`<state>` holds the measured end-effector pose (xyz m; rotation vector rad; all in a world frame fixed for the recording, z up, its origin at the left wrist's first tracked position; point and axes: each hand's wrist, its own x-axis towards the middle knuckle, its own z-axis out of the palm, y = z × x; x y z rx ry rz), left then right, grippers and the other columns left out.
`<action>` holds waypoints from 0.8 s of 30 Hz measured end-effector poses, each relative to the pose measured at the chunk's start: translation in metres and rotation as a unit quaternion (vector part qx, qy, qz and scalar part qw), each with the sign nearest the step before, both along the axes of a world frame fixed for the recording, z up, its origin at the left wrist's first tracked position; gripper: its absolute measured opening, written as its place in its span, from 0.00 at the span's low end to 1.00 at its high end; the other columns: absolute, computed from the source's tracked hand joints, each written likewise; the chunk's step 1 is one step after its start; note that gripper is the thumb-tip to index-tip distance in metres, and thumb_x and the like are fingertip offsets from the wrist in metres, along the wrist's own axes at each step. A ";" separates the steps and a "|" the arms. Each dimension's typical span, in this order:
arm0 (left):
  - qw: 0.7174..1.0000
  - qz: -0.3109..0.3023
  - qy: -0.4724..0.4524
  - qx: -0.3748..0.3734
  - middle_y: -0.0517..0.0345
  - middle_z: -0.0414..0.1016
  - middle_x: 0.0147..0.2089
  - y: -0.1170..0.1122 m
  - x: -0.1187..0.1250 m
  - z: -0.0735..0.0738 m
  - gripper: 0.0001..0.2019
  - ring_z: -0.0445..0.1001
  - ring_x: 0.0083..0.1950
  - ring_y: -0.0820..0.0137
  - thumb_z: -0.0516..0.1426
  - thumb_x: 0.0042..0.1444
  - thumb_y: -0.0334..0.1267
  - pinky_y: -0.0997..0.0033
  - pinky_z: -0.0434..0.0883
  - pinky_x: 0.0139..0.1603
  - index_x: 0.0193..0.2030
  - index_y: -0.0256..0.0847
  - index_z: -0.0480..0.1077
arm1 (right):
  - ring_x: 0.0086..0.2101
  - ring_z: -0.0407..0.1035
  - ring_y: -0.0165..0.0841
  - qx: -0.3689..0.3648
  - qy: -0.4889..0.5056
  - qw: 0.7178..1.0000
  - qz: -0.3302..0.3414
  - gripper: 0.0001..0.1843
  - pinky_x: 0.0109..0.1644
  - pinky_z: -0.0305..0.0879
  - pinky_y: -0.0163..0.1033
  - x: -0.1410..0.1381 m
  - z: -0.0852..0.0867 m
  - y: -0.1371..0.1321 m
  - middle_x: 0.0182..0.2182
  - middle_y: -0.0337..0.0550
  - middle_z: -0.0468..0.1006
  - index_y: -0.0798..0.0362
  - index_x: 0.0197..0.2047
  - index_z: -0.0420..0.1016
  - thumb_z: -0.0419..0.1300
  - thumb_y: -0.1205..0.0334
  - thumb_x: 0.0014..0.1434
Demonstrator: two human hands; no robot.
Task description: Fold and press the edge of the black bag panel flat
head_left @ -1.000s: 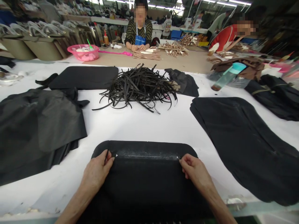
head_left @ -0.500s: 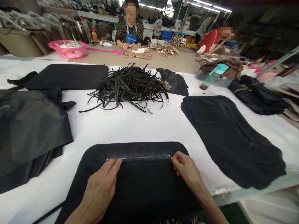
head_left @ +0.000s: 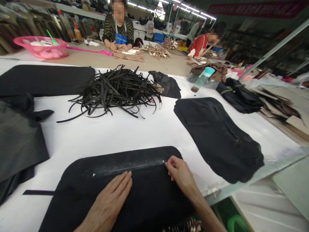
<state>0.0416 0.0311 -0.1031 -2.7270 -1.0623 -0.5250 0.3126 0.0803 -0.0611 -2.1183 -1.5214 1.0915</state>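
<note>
Black panel (head_left: 147, 193), glossy strip (head_left: 127, 166), 2 hands (head_left: 108, 201) (head_left: 180, 174)

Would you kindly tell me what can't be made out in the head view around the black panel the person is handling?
Head view, near end of the black panel: cut off by the picture's bottom edge.
Head view, panel surface under the left hand: hidden by that hand.
Head view, what the fingers of the right hand touch at the panel's edge: hidden by those fingers.
Head view, whitish streak on the panel: too blurred to identify.
Head view, small white mark: too small to identify.
</note>
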 end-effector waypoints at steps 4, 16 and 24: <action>1.000 0.005 -0.019 0.011 0.53 0.64 0.60 0.003 0.004 0.006 0.25 0.60 0.61 0.67 0.44 0.51 0.19 0.70 0.64 0.59 0.55 0.36 0.66 | 0.16 0.63 0.26 0.002 -0.020 1.000 0.000 0.11 0.21 0.55 0.30 -0.001 0.000 0.000 0.16 0.32 0.68 0.52 0.24 0.60 0.50 0.61 0.57; 0.999 0.023 -0.027 0.000 0.53 0.66 0.58 0.001 0.007 0.008 0.23 0.63 0.59 0.66 0.42 0.54 0.20 0.67 0.67 0.57 0.53 0.36 0.67 | 0.21 0.63 0.32 0.046 -0.231 0.971 0.030 0.11 0.25 0.52 0.35 -0.003 -0.004 -0.005 0.18 0.33 0.66 0.51 0.28 0.58 0.53 0.59 0.60; 0.998 0.001 0.055 0.011 0.46 0.63 0.60 -0.001 0.004 0.002 0.24 0.62 0.59 0.60 0.45 0.52 0.20 0.61 0.69 0.55 0.56 0.32 0.63 | 0.43 0.64 0.39 0.330 -0.271 0.869 0.251 0.19 0.47 0.61 0.42 -0.043 -0.017 -0.040 0.45 0.47 0.70 0.54 0.49 0.68 0.49 0.76 0.57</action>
